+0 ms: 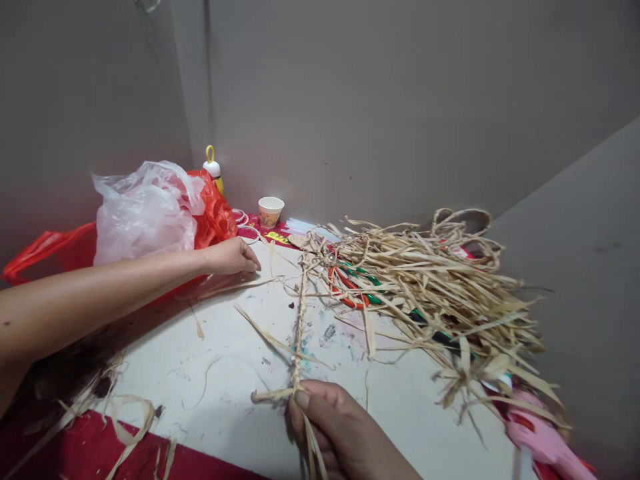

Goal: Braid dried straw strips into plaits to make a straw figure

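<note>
A thin straw braid (300, 320) runs up the white board from my right hand (333, 423). Thumb and fingers of that hand pinch its near end, where loose strips hang down and one short strip sticks out to the left. Off to the upper left, my left hand (233, 257) is held above the board with its fingers curled closed. Whatever may be inside those fingers is hidden. A loose straw strip (245, 287) lies just below it. At its far end the braid meets a tangle of straw near scissors with orange handles (345, 290).
A large heap of dry straw (440, 280) covers the right side of the white board (400, 400). White and red plastic bags (145, 220) stand at left. A paper cup (271, 212) and a yellow-topped bottle (212, 167) are by the wall. Pink gloves (540, 433) lie lower right.
</note>
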Tool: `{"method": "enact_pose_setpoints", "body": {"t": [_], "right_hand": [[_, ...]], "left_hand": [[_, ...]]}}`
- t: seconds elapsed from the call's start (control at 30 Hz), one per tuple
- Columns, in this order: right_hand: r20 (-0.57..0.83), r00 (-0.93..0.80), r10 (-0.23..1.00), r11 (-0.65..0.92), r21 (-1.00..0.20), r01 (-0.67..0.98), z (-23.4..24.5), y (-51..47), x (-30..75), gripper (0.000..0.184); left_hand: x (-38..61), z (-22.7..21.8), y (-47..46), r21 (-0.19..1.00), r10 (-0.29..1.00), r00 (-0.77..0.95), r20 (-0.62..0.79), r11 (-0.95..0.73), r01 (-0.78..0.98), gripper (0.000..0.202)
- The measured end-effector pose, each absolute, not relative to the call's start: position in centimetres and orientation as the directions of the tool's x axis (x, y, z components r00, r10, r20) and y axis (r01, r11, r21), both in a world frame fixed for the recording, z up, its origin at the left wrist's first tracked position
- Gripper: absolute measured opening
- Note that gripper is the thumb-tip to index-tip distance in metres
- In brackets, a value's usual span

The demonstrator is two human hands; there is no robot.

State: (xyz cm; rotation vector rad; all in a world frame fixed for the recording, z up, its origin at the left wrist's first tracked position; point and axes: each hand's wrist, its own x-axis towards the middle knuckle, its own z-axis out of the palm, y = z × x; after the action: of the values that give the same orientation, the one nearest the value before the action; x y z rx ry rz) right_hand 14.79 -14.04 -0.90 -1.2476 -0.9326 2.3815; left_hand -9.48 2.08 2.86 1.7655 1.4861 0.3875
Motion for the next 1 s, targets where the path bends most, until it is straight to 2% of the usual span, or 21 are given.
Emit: {"method": "enact_pose_setpoints", "body": {"t": [0.2, 0.37, 0.53, 0.7, 0.83, 1.0], "right_hand": [[-0.614, -0.597, 0.516, -0.744, -0.667, 0.043, -1.2, -14.0, 14.9, 0.041], [-0.597, -0.614, 0.517, -0.740, -0.672, 0.031, -1.2, -14.0, 14.9, 0.040], [-0.576, -0.639, 0.510, -0.731, -0.681, 0.031, -1.3, -14.0, 15.1, 0.037], [-0.573, -0.641, 0.511, -0.727, -0.685, 0.032, -1.5, -13.9, 15.1, 0.037], [-0.563, -0.646, 0.516, -0.728, -0.686, 0.016, -1.7, -14.0, 15.2, 0.036], [-0.506, -0.672, 0.541, -0.706, -0.707, -0.036, -2.1, -14.2, 15.4, 0.035]], "left_hand": [[-7.4, 2.7, 3.2, 0.679, 0.969, 0.229, -0.089, -0.109, 0.726, 0.025], [-5.4, 2.6, 3.6, 0.588, 0.951, 0.299, -0.075, -0.200, 0.784, 0.020], [-6.6, 2.6, 2.8, 0.463, 0.965, 0.261, 0.001, -0.232, 0.856, 0.024], [-6.8, 2.2, 1.4, 0.392, 0.955, 0.295, -0.009, -0.268, 0.880, 0.018], [-6.0, 1.2, 1.2, 0.393, 0.947, 0.320, -0.024, -0.286, 0.874, 0.013], [-6.2, 0.6, 1.6, 0.483, 0.955, 0.294, -0.027, -0.245, 0.840, 0.010]]}}
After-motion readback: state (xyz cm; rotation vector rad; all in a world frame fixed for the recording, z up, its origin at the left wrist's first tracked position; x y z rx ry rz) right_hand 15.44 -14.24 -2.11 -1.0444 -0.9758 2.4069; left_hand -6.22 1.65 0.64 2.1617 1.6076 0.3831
